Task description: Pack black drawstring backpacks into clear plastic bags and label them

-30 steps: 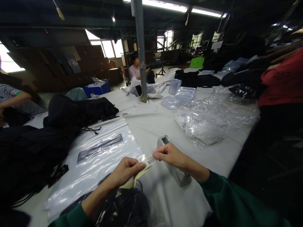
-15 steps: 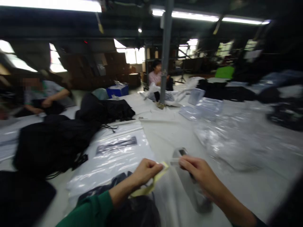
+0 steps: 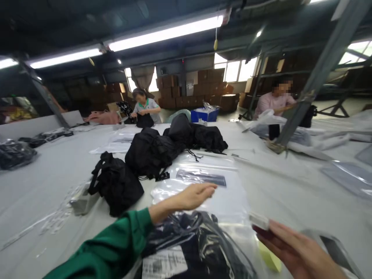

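Observation:
My left hand (image 3: 193, 197), in a green sleeve, hovers over clear plastic bags (image 3: 200, 164) with its fingers stretched out and nothing visible in them. At the lower right, my right hand (image 3: 296, 248) has a small white label-like piece (image 3: 259, 221) at its fingertips. A yellow strip (image 3: 269, 257) shows just below those fingers; whether they touch it I cannot tell. Between and below my hands lies a bagged dark item (image 3: 209, 248) with a printed white label (image 3: 165, 264). A grey device with a dark slot (image 3: 334, 246) rests beside my right hand, partly hidden.
Black drawstring bags (image 3: 154, 151) are heaped beyond my left hand, with another black bag (image 3: 114, 184) nearer. A grey post (image 3: 314, 85) rises from the table at right. Two people sit across the table. Clear plastic sheets (image 3: 351, 178) lie to the right.
The view has swung left. My left hand has let go of the yellow strip and its fingers are extended. My right hand has come away from the grey device, with the white piece at its fingertips.

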The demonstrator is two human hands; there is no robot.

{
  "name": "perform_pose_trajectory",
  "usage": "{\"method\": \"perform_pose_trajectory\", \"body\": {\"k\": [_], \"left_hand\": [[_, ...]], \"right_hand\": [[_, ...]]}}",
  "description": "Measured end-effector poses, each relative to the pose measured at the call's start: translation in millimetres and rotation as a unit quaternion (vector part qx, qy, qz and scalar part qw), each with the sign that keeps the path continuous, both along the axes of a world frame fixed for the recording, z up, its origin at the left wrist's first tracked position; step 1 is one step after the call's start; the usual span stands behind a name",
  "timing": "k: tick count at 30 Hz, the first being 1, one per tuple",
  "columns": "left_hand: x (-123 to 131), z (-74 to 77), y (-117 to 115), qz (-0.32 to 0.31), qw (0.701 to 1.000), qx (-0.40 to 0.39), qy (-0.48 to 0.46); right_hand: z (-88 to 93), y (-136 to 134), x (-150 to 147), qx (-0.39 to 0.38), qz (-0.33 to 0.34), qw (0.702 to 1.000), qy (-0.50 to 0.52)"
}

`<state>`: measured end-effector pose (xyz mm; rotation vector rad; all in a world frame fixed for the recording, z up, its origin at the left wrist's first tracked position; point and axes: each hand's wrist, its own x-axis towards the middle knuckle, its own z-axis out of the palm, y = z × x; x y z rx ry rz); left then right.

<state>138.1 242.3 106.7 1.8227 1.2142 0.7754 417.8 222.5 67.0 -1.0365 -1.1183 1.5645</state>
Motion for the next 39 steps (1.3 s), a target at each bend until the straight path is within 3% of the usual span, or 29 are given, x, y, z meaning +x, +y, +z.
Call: {"method": "perform_pose_trajectory", "body": {"k": [4, 8, 11, 14, 17, 22, 24, 27, 32, 39], "left_hand": [[-59.9, -11.2, -37.5, 0.058, 0.998, -0.001, -0.008], [-83.9, -30.1, -73.6, 0.041, 0.998, 0.008, 0.053], [-91.0, -56.3, -93.6, -0.032, 0.994, -0.036, 0.097], [-100.4, -86.1, -107.0, -0.102, 0.978, -0.129, 0.132], [-109.3, -101.2, -111.0, -0.117, 0.968, -0.172, 0.14], [-99.5, -85.2, -92.9, -0.094, 0.981, -0.108, 0.134], [-90.4, -77.5, -84.8, -0.139, 0.98, -0.086, 0.117], [-82.1, -73.2, -81.3, -0.226, 0.961, -0.114, 0.113], [-83.4, -69.3, -93.6, -0.234, 0.954, -0.133, 0.133], [-83.5, -62.7, -98.9, -0.239, 0.951, -0.14, 0.141]], "right_hand": [[21.6, -3.0, -81.5, -0.114, 0.113, 0.984, 0.076], [8.1, 3.7, -130.2, -0.213, 0.161, 0.958, 0.1], [-19.7, 5.4, -137.1, -0.27, 0.141, 0.949, 0.08], [-45.7, 2.6, -124.7, -0.301, 0.075, 0.949, 0.063], [-58.5, -2.2, -108.4, -0.316, 0.034, 0.946, 0.054], [-57.4, -3.9, -99.1, -0.317, 0.012, 0.948, 0.029], [-50.2, -3.1, -100.0, -0.303, 0.019, 0.953, 0.001], [-31.5, -3.6, -102.8, -0.298, 0.062, 0.953, -0.012], [-3.3, -7.3, -113.8, -0.36, 0.17, 0.917, 0.006], [-10.1, -2.6, -134.1, -0.446, 0.195, 0.873, -0.002]]}}
